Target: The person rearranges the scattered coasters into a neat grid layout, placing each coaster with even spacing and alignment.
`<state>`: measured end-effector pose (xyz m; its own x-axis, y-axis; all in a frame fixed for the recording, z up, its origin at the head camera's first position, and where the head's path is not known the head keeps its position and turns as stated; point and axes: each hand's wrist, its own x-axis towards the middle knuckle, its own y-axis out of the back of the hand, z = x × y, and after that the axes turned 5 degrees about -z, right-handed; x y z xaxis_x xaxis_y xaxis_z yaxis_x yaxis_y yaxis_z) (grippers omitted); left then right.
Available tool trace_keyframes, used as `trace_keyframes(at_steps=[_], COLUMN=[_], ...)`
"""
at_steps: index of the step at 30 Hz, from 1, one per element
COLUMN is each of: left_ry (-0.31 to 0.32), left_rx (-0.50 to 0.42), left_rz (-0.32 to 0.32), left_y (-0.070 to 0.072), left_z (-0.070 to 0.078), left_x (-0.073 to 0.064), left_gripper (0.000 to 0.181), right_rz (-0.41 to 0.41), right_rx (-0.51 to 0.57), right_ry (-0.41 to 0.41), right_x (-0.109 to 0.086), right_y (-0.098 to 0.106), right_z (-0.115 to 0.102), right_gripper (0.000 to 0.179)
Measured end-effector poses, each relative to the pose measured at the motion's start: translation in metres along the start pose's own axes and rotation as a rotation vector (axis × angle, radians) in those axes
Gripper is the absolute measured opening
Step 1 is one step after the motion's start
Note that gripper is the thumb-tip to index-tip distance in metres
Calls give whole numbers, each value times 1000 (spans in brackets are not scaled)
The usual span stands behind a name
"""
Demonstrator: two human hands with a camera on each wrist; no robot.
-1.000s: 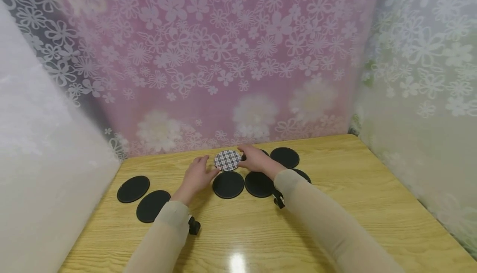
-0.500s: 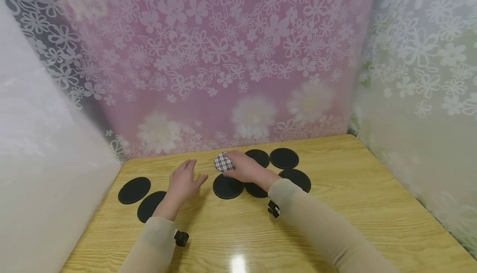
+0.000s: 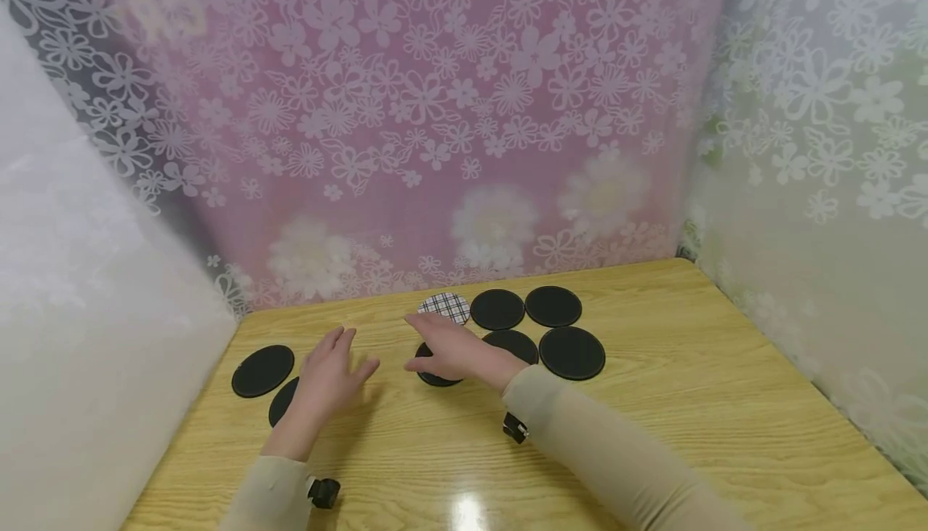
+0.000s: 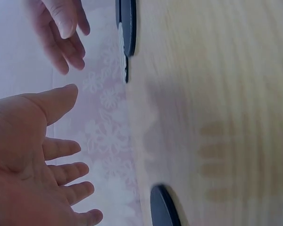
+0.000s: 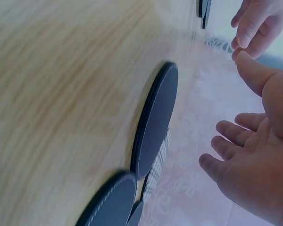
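The left hand (image 3: 328, 378) is hovering above the left part of the wood-grain table (image 3: 413, 450); its grip is standing wide, with the thumb spread away from the fingers. The right hand (image 3: 455, 347) is hovering above the middle, its grip likewise wide, the fingers and thumb pointing left and parted. The right wrist view is showing that hand apart from the coasters.

The round plaid coaster (image 3: 449, 306) is lying flat at the left end of the far row, the right hand hiding its near edge in the head view. Continuing rightward, the far middle black coaster (image 3: 497, 309) and the far right black coaster (image 3: 553, 306) are lying side by side. In the near row, the near left black coaster (image 3: 435, 379) is showing only partly beneath the right hand, followed by the near middle black coaster (image 3: 515, 345) and the near right black coaster (image 3: 572, 352).

Well apart on the left, the outlying far black coaster (image 3: 263, 371) is lying fully visible; the outlying near black coaster (image 3: 280, 402), just beside it, is being partly covered by the left hand. A pink floral sheet (image 3: 391, 112) is hanging behind the table's far edge.
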<state>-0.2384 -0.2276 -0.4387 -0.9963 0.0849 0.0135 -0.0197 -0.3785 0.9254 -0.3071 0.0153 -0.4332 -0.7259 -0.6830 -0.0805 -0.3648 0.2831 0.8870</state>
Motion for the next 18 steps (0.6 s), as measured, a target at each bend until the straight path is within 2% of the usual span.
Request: trace_keyframes(at_steps=[9, 18], left_ry=[21, 43], left_rx=[-4, -18], left_rz=[1, 10], left_y=[3, 2], left_z=[-29, -47], left_x=[-25, -41], left_gripper=[80, 80], right_rz=[-30, -85], right_rx=[-50, -51], right_ry=[57, 67], right_x=[2, 11], right_y=[-15, -27], right_z=[-23, -40], right_gripper=[86, 86])
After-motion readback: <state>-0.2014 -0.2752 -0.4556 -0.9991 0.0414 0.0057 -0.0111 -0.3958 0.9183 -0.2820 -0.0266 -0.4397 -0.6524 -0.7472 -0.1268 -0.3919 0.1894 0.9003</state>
